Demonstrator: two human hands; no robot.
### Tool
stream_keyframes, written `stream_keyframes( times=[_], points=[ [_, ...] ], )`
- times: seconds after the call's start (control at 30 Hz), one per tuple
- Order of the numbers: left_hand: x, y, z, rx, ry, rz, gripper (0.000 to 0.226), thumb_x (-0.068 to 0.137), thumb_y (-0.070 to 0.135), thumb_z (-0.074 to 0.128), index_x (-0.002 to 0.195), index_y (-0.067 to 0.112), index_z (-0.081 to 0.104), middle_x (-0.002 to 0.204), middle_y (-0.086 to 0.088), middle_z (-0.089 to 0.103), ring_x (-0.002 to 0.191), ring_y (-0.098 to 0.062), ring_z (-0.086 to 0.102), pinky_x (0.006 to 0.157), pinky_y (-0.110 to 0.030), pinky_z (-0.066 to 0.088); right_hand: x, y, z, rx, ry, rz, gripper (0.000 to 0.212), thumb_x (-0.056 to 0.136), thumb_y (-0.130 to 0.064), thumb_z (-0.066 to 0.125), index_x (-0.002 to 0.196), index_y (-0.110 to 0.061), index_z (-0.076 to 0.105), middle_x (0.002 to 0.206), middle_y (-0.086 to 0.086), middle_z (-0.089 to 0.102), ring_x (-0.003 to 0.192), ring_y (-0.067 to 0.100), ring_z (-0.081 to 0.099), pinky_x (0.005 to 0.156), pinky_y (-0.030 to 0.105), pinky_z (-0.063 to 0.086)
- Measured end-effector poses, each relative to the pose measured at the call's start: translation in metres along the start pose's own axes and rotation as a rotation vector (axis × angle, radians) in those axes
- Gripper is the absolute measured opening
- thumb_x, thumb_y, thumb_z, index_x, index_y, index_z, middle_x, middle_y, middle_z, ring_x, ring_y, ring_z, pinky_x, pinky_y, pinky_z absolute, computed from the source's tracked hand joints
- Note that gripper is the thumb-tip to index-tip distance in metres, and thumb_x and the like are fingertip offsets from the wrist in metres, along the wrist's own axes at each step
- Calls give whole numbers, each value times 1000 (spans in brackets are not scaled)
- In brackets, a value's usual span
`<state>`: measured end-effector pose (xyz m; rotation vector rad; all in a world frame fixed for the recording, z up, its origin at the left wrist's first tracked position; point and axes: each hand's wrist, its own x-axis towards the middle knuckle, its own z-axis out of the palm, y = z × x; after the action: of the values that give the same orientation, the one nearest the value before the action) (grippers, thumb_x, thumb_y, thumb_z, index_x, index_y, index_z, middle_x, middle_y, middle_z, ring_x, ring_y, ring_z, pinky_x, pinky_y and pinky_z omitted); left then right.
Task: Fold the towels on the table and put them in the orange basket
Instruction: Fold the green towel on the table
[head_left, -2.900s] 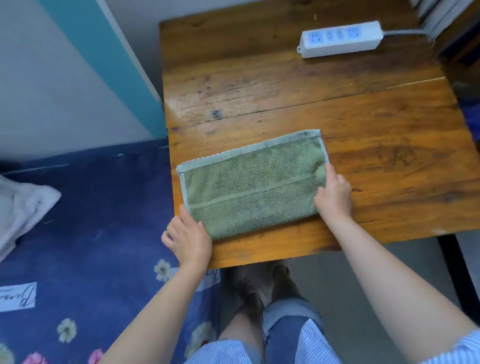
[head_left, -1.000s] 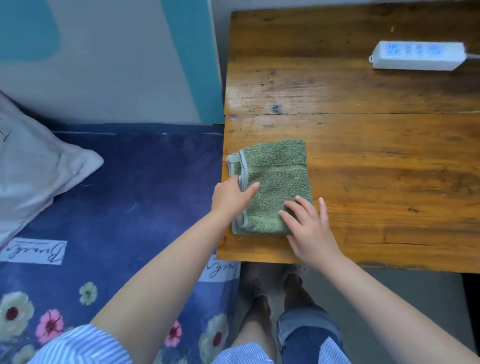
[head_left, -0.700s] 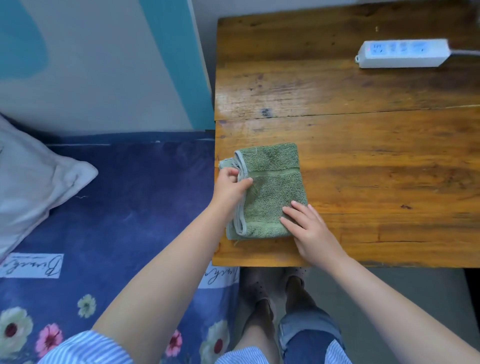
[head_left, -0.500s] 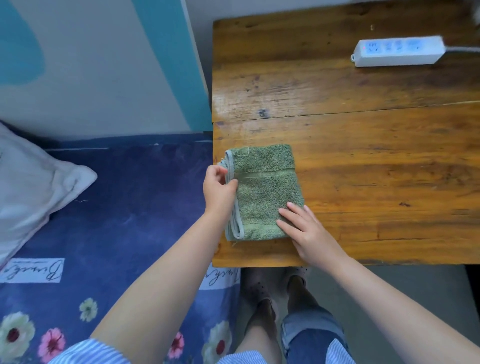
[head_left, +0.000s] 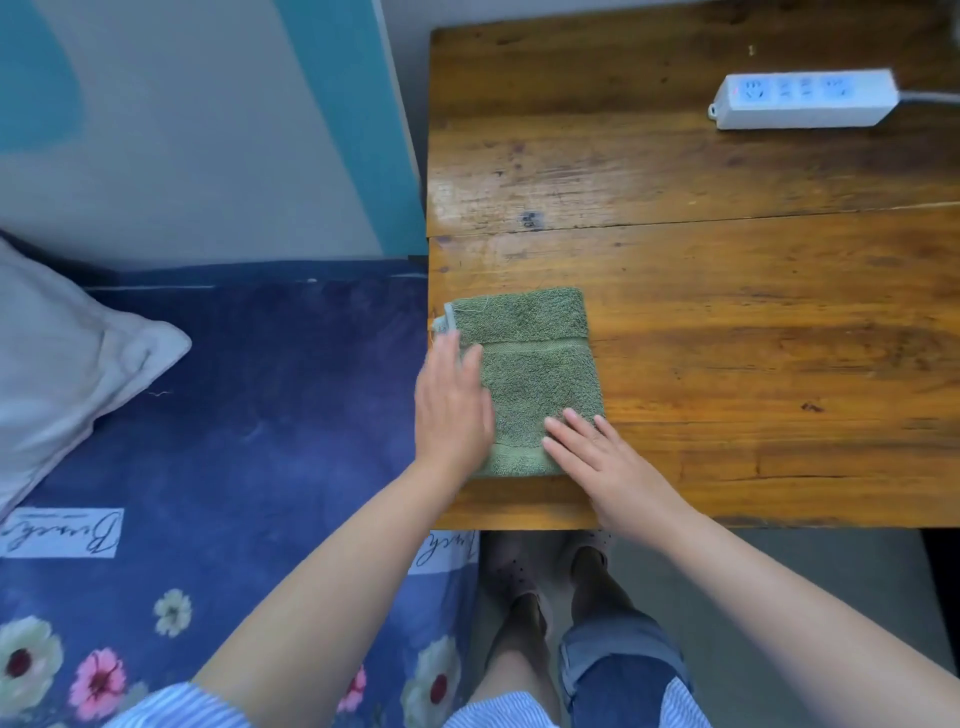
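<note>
Head view: the green towel (head_left: 530, 374) lies folded small at the table (head_left: 753, 338) corner nearest the bed (head_left: 260, 415). Left hand (head_left: 452, 405) is flat, fingers straight, on its left edge; right hand (head_left: 597, 457) is flat too, pressing the near right corner. Neither grips. Best to press along the layered edges so they line up. The left edge sits right at the table's rim; open wood to the right. No orange basket in sight.

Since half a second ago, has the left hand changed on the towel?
Yes. The left hand, then pinching the towel's left edge, now lies flat on it, fingers straight, toward the table's far side.
</note>
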<state>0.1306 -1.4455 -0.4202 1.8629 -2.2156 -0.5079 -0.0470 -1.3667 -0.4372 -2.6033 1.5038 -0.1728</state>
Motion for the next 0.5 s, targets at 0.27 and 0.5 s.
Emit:
stream_keyframes(
  times=[0.27,0.5],
  points=[
    [-38,-26,22,234,-344,312,63,88,44,50,141,13,32,151,-10,26,139,-31,25,114,-41,21,-6,3,3,-79,-44,40,50,68,-1,37,108,-5,66,117,13,64,106,31,62,76,46,54],
    [-37,-38,28,237,-404,275,66,93,51,29,146,23,1,156,1,-6,144,-16,-8,115,-32,-10,10,7,-12,-203,-85,-69,46,72,-10,33,95,-9,73,105,6,71,95,22,68,72,37,57]
  ],
)
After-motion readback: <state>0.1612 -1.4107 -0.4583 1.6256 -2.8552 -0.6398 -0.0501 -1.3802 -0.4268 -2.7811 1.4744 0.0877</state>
